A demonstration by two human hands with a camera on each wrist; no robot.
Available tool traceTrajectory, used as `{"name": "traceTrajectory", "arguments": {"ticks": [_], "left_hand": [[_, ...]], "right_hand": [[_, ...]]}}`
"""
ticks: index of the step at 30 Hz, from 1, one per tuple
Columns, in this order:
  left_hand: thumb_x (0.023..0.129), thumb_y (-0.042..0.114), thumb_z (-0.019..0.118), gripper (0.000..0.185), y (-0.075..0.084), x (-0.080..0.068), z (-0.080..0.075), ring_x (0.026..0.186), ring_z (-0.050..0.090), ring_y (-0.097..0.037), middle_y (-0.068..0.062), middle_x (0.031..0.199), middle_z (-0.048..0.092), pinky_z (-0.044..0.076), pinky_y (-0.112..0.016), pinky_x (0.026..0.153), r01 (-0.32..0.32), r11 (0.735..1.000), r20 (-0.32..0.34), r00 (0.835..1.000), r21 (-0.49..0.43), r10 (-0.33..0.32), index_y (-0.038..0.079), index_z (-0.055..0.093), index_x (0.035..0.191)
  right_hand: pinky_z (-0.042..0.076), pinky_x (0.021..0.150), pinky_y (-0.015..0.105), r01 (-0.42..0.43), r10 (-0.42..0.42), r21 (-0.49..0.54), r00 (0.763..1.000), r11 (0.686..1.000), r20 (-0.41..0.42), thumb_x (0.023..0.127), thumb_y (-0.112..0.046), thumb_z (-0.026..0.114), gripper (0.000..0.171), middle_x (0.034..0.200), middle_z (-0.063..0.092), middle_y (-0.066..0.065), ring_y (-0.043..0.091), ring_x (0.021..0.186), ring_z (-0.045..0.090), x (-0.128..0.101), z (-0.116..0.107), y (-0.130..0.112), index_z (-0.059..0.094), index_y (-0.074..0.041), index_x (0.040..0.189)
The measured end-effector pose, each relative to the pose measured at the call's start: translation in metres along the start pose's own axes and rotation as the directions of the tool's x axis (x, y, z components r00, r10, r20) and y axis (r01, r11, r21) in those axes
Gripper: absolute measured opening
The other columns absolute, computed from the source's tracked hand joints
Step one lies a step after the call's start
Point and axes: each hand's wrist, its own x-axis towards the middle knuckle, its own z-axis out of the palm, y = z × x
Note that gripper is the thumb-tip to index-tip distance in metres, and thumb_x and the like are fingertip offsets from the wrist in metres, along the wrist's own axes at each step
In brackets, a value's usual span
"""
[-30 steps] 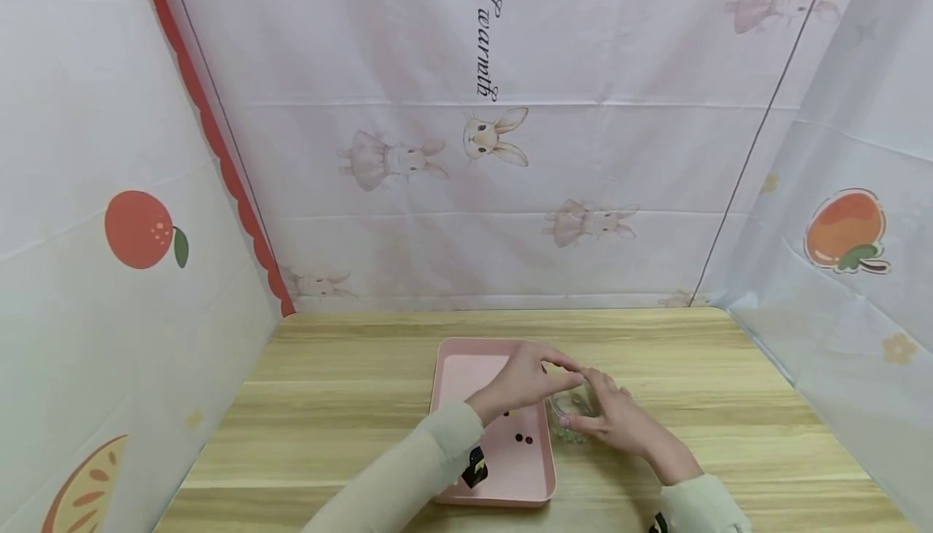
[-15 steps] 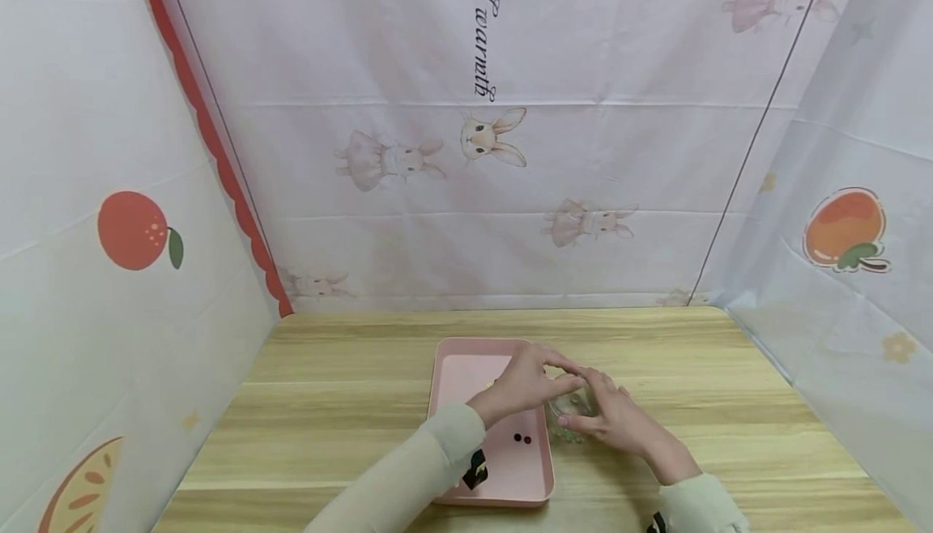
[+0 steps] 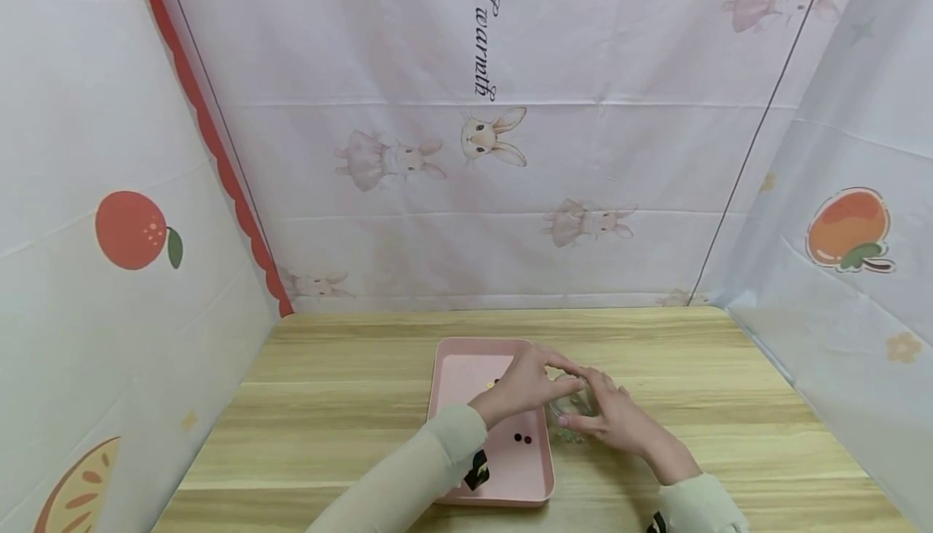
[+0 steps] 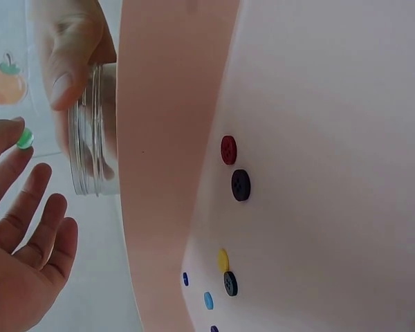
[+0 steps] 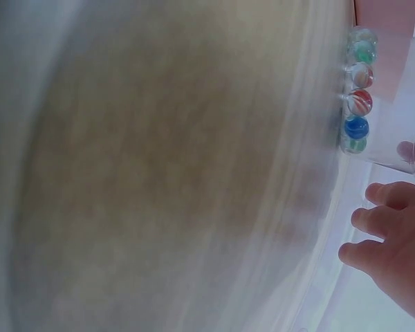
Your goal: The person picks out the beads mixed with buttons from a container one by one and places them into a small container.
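Note:
My left hand (image 3: 528,383) pinches a green marble (image 4: 25,139) between thumb and index finger, its other fingers loosely spread. It is over the mouth of a clear jar (image 4: 93,135), to the right of the pink tray. My right hand (image 3: 619,420) holds that jar, thumb on the near side and fingers round the far side near the rim. Inside the jar (image 5: 394,97), several marbles lie along the bottom in the right wrist view: a blue marble (image 5: 356,127), a red-and-white marble (image 5: 360,102) and a green marble (image 5: 364,52) among them.
The pink tray (image 3: 499,484) lies under my left forearm. Several buttons are scattered in it, including a red button (image 4: 228,150), a black button (image 4: 241,185) and a yellow button (image 4: 223,260). Printed cloth walls (image 3: 452,257) stand behind and beside the wooden table (image 3: 350,387).
Both hands stay almost still at the jar. My left forearm has shifted slightly, and a yellow and a dark button now show beyond the left wrist.

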Motion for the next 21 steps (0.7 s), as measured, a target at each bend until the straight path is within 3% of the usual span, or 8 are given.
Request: {"name": "traceTrajectory", "arguments": {"ticks": [8,13,15,18,21], "left_hand": [[0.098,0.036,0.076,0.022,0.0,0.0,-0.001,0.112,0.064,-0.001,0.013,0.118,0.077,0.054,-0.022,0.088,0.004,1.0,0.005,1.0,0.001,-0.004,0.024,0.083,0.116],[0.098,0.036,0.076,0.021,-0.002,-0.001,-0.001,0.113,0.067,-0.011,0.013,0.116,0.076,0.053,-0.021,0.082,0.006,1.0,0.004,1.0,-0.006,-0.006,0.024,0.083,0.114],[0.098,0.036,0.076,0.022,-0.003,-0.001,-0.002,0.11,0.068,-0.012,0.013,0.117,0.077,0.053,-0.021,0.077,0.004,1.0,0.002,1.0,-0.017,-0.004,0.023,0.083,0.114],[0.098,0.038,0.075,0.025,-0.006,-0.003,-0.007,0.103,0.066,-0.003,0.012,0.118,0.077,0.053,-0.02,0.074,-0.008,1.0,-0.013,1.0,-0.019,0.008,0.022,0.083,0.116],[0.098,0.039,0.075,0.028,-0.01,-0.006,-0.015,0.089,0.066,-0.005,0.01,0.119,0.077,0.053,-0.022,0.068,-0.006,1.0,-0.036,0.999,-0.017,0.005,0.02,0.082,0.118]], "right_hand": [[0.017,0.116,0.082,-0.005,0.005,0.002,1.0,1.0,0.003,0.094,-0.056,0.074,0.095,0.159,0.037,0.039,0.056,0.14,0.049,0.001,0.0,0.0,0.03,-0.006,0.161],[0.017,0.116,0.082,0.003,-0.003,0.01,1.0,1.0,-0.001,0.094,-0.055,0.074,0.092,0.158,0.04,0.037,0.054,0.139,0.052,0.001,0.001,0.0,0.031,-0.009,0.161],[0.017,0.116,0.082,0.004,-0.004,0.008,1.0,1.0,0.001,0.094,-0.055,0.074,0.093,0.158,0.04,0.037,0.055,0.139,0.051,0.001,0.001,0.0,0.031,-0.008,0.161],[0.017,0.117,0.081,-0.001,0.001,0.006,1.0,1.0,0.006,0.094,-0.056,0.074,0.095,0.159,0.038,0.038,0.056,0.14,0.05,0.003,0.002,-0.001,0.031,-0.005,0.161],[0.017,0.117,0.081,-0.009,0.009,0.005,1.0,1.0,0.009,0.093,-0.056,0.075,0.096,0.16,0.037,0.038,0.057,0.141,0.047,0.005,0.002,-0.001,0.032,-0.001,0.159]]}}
